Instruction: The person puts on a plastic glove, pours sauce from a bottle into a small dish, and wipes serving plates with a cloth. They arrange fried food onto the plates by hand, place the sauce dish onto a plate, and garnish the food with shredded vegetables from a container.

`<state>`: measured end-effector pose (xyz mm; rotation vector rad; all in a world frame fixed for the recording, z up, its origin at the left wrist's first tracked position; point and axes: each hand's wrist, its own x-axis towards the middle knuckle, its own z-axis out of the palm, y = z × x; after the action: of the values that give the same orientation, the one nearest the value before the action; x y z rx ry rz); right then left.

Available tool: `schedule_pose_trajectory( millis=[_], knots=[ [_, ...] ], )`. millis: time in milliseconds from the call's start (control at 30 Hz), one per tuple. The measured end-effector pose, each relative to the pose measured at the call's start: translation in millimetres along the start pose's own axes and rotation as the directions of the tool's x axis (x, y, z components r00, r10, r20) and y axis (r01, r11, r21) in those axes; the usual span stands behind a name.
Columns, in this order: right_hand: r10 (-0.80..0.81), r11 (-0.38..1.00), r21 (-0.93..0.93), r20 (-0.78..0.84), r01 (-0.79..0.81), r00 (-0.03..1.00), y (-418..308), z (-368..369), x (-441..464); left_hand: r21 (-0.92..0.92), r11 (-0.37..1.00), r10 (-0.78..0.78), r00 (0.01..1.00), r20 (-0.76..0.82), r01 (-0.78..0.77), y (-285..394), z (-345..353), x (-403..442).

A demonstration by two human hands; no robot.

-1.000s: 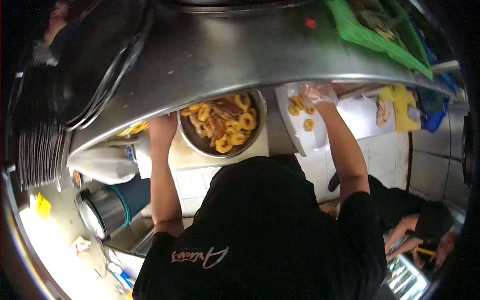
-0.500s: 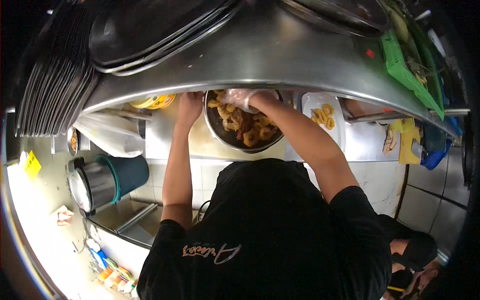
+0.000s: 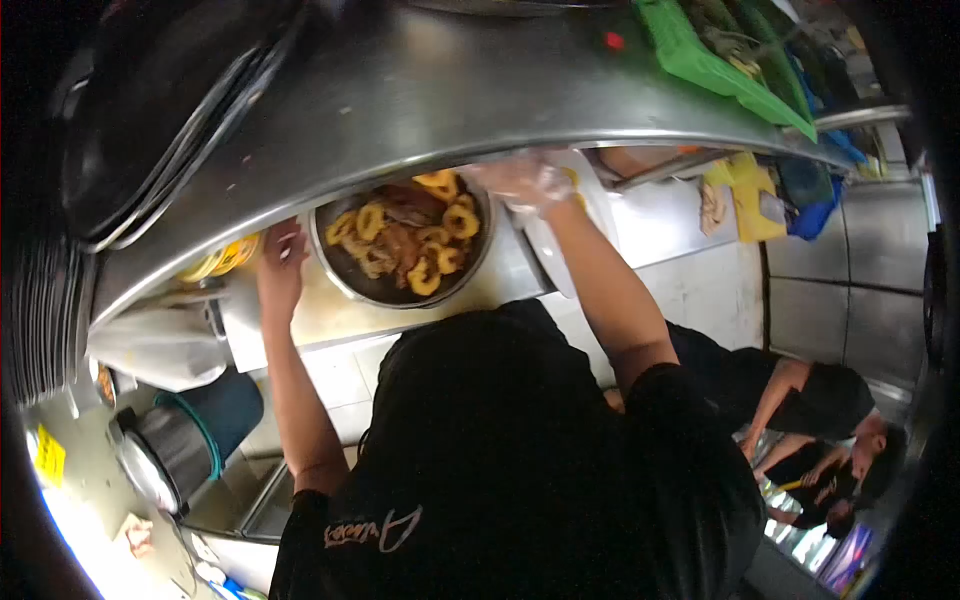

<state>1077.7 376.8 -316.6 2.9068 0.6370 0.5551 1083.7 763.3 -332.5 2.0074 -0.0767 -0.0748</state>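
Note:
A round metal bowl (image 3: 330, 272) holds golden fried rings (image 3: 425, 275) and browned fried pieces (image 3: 400, 245). My left hand (image 3: 282, 255) is bare and open beside the bowl's left rim, its fingers apart and loosely bent. On the other side, my right hand (image 3: 525, 182) wears a clear plastic glove and hovers between the bowl and a white plate (image 3: 550, 255). Motion smears its fingers, and the shelf edge partly covers them, so whether it holds anything is unclear. The hand and forearm hide much of the plate; a bit of yellow food shows beside the wrist.
A steel shelf (image 3: 430, 90) overhangs the counter, with dark trays (image 3: 160, 130) and a green basket (image 3: 700, 70) on it. A yellow tub (image 3: 220, 262) and a plastic bag (image 3: 160, 345) are at left. Yellow cloth (image 3: 752, 200) hangs right. Other people (image 3: 800, 400) are at lower right.
My right hand has come out of the bowl and moved right, toward the plate. My left hand has come away from the bowl's rim. The view has shifted and turned.

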Motion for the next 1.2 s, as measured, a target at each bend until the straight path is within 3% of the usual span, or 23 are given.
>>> schedule_pose_trajectory(
  millis=[33,67,100,167,200,267,300,367,467,500,567,600,633,667,733,800,833,867,900,933,1033,1100,1200],
  knots=[
    [0.096,0.994,0.044,0.022,-0.096,0.995,16.1,-7.9,-18.9,0.01,1.0,-0.01,1.0,0.024,0.01,-8.0,-2.2,-1.4],
    [0.267,0.914,0.257,0.196,-0.312,0.944,38.1,-22.1,-38.2,-0.002,1.0,-0.029,0.999,0.04,0.029,-7.5,-2.0,-5.6],
    [0.373,0.742,0.419,0.39,-0.523,0.842,59.4,-35.9,-57.9,-0.009,0.999,-0.049,0.998,0.05,0.049,-6.5,-3.2,-8.1],
    [0.458,0.523,0.509,0.508,-0.683,0.729,79.4,-47.7,-93.3,-0.071,0.994,-0.076,0.994,0.084,0.082,-21.2,4.3,-9.8],
    [0.503,0.545,0.521,0.424,-0.657,0.753,78.4,-43.3,-107.8,-0.09,0.991,-0.094,0.992,0.087,0.102,-27.2,-0.1,-12.0],
    [0.512,0.436,0.527,0.521,-0.73,0.683,75.5,-21.7,-129.4,-0.053,0.994,-0.09,0.993,0.081,0.095,-23.3,6.4,-11.3],
    [0.476,0.5,0.62,0.386,-0.604,0.79,69.9,-21.1,-131.0,-0.054,0.994,-0.091,0.991,0.1,0.096,-22.4,9.0,-9.6],
    [0.468,0.774,0.332,0.273,-0.539,0.84,65.1,-13.2,-127.5,-0.027,0.996,-0.08,0.995,0.063,0.082,-15.0,11.2,-6.3],
    [0.456,0.798,0.24,0.36,-0.553,0.814,20.1,-84.3,-55.4,-0.025,0.996,-0.085,0.996,0.026,0.086,-3.3,12.1,-4.2],
    [0.388,0.691,0.292,0.621,-0.661,0.681,4.4,-103.0,-25.9,-0.032,0.995,-0.089,0.996,0.019,0.089,-1.9,10.8,-2.6],
    [0.081,0.753,0.536,0.5,-0.382,0.862,-27.7,-93.7,4.0,0.004,0.999,-0.041,0.999,-0.027,0.041,-12.6,11.9,2.0],
    [-0.176,0.814,0.572,0.074,0.103,0.982,-45.1,-67.6,7.6,0.048,0.999,-0.011,0.999,-0.04,0.013,-8.6,13.3,1.8],
    [-0.299,0.852,0.49,0.161,0.187,0.941,-62.6,-52.4,27.9,0.091,0.996,0.019,0.998,-0.052,-0.014,-3.7,15.2,1.0],
    [-0.371,0.783,0.552,0.045,0.286,0.928,-77.3,-45.1,45.8,0.068,0.998,-0.009,0.998,-0.06,0.013,4.1,15.5,-0.8],
    [-0.523,0.845,0.211,0.132,0.492,0.842,-106.3,56.0,62.9,-0.002,0.998,-0.055,0.997,-0.054,0.055,9.3,17.2,-1.7],
    [-0.517,0.855,0.156,0.337,0.495,0.787,-118.0,57.3,88.8,-0.057,0.997,-0.061,0.997,-0.049,0.058,12.2,15.9,-2.1],
    [-0.46,0.888,0.262,0.477,0.379,0.749,-115.9,48.3,102.9,-0.093,0.994,-0.059,0.997,-0.043,0.055,12.4,14.9,-1.4],
    [-0.435,0.879,0.419,0.515,0.226,0.738,-116.0,29.3,113.8,-0.13,0.99,-0.061,0.997,-0.04,0.055,11.1,14.1,-0.5],
    [-0.409,0.835,0.548,0.553,0.053,0.726,-116.1,10.4,124.5,-0.169,0.984,-0.07,0.997,-0.037,0.063,7.8,13.7,-2.7],
    [-0.381,0.683,0.718,0.509,-0.136,0.772,-115.5,-1.6,126.8,-0.187,0.981,-0.059,0.998,-0.037,0.051,3.4,13.2,-3.5],
    [-0.323,0.727,0.676,0.496,-0.125,0.806,-125.6,-12.9,138.5,-0.193,0.98,-0.054,0.995,-0.079,0.038,-1.2,15.9,-7.6],
    [-0.291,0.782,0.607,0.554,-0.14,0.78,-132.8,-11.6,142.5,-0.175,0.984,-0.045,0.996,-0.08,0.03,0.0,15.7,-9.1],
    [-0.405,0.825,0.565,0.612,-0.016,0.679,-141.3,6.9,151.8,-0.21,0.977,-0.048,0.997,-0.06,0.034,-7.0,14.0,-12.2]
  ],
)
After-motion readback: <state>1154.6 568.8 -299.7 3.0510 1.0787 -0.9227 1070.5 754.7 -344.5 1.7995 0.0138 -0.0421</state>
